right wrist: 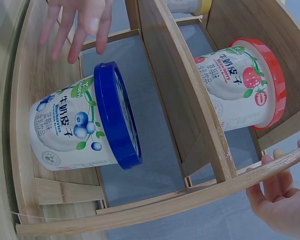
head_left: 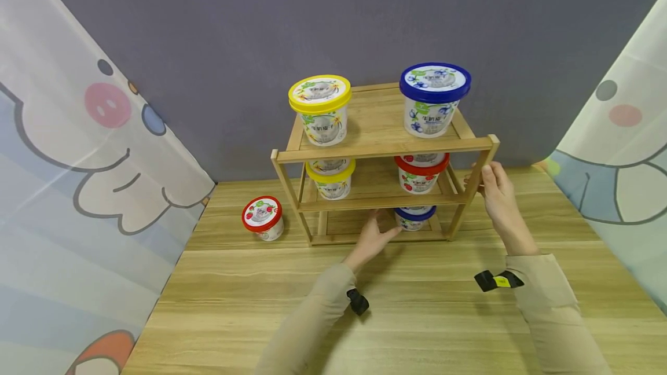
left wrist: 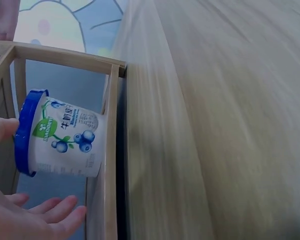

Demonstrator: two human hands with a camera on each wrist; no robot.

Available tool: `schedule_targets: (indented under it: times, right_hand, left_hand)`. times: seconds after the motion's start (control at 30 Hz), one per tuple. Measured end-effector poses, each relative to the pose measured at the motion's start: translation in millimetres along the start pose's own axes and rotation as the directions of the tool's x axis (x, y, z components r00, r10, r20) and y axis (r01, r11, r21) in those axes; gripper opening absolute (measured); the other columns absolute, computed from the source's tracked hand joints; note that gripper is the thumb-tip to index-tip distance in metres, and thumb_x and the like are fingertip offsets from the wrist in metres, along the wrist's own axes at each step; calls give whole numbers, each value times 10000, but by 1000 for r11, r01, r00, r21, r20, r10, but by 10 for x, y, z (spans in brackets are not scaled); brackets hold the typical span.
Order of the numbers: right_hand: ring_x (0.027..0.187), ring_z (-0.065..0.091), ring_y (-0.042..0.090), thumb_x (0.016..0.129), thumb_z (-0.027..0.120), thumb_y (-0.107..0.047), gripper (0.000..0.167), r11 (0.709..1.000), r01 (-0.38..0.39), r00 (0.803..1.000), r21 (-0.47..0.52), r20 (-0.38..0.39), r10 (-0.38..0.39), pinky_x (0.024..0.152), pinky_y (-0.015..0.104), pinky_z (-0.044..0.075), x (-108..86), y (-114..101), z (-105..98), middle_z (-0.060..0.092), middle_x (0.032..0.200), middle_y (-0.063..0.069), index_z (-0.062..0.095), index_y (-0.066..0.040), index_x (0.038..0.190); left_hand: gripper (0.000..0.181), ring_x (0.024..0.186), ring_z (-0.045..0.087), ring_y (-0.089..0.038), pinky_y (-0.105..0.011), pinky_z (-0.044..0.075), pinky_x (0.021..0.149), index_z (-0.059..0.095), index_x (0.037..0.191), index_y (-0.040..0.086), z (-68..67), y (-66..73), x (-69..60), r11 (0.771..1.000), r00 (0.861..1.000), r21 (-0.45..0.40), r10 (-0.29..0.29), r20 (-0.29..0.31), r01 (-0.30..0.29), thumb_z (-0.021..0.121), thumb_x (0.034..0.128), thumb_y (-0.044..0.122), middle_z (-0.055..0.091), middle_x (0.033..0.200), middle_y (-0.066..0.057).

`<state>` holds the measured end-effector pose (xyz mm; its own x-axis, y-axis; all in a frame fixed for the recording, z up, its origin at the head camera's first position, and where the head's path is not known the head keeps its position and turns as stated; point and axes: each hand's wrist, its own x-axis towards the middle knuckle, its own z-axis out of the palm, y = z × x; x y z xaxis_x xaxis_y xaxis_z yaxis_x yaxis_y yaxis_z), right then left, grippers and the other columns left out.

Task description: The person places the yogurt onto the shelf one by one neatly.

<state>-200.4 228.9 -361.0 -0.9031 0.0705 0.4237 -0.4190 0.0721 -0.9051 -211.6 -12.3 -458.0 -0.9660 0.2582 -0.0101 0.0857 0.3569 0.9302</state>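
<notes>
A blue-lidded blueberry tub [head_left: 410, 220] stands on the bottom level of a wooden shelf rack [head_left: 380, 205]. My left hand [head_left: 371, 239] reaches in to its left, fingers spread. In the left wrist view, the thumb [left wrist: 4, 131] lies at or very near the lid of the blueberry tub [left wrist: 67, 137]; the other fingers stay apart from it. My right hand [head_left: 497, 195] grips the rack's right front post, and in the right wrist view its fingers [right wrist: 272, 182] curl round the wood. One level up sits a red-lidded strawberry tub [head_left: 418, 181].
A yellow-lidded tub [head_left: 333, 187] shares the middle level. On top stand another yellow-lidded tub [head_left: 324, 126] and a larger-looking blue-lidded tub [head_left: 429, 117]. Left of the rack, a red-lidded tub [head_left: 268, 230] rests on the wooden table [head_left: 417, 311]. A grey backdrop [head_left: 234, 74] rises behind.
</notes>
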Motion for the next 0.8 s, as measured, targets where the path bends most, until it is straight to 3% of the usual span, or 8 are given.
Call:
schedule_targets:
  times: [0.3,0.43,0.6,0.8]
  right_hand:
    - [827,542,55,954,327,-248,199,999,13,1000,32,-2,-13,753,124,399,0,9,4,493,936,27,482,-171,1051]
    - [825,543,51,953,330,-251,195,999,11,1000,31,-5,-11,752,122,401,2,6,5,505,916,5,485,-177,1046]
    - [817,552,48,953,330,-246,190,1000,11,1000,23,-14,-11,743,126,408,1,3,11,532,887,-6,491,-191,1038]
    - [809,552,45,950,339,-253,186,1000,10,1000,9,-23,-10,733,133,408,7,6,16,553,866,-11,501,-205,1028]
  left_hand:
    - [585,1147,434,-347,-435,384,909,327,1344,25,-203,28,-143,985,998,172,-3,67,-9,554,863,269,404,1313,-205]
    - [539,1127,452,-347,-431,388,903,384,1306,8,-300,26,-221,973,995,223,34,89,-53,554,866,269,453,1268,-202]
    - [457,1128,459,-332,-436,374,915,460,1246,8,-433,9,-337,948,992,297,91,86,-113,545,876,262,502,1227,-171]
    - [420,1089,485,-336,-442,412,867,485,1215,-2,-609,-25,-484,932,990,332,128,66,-142,538,883,249,524,1192,-164]
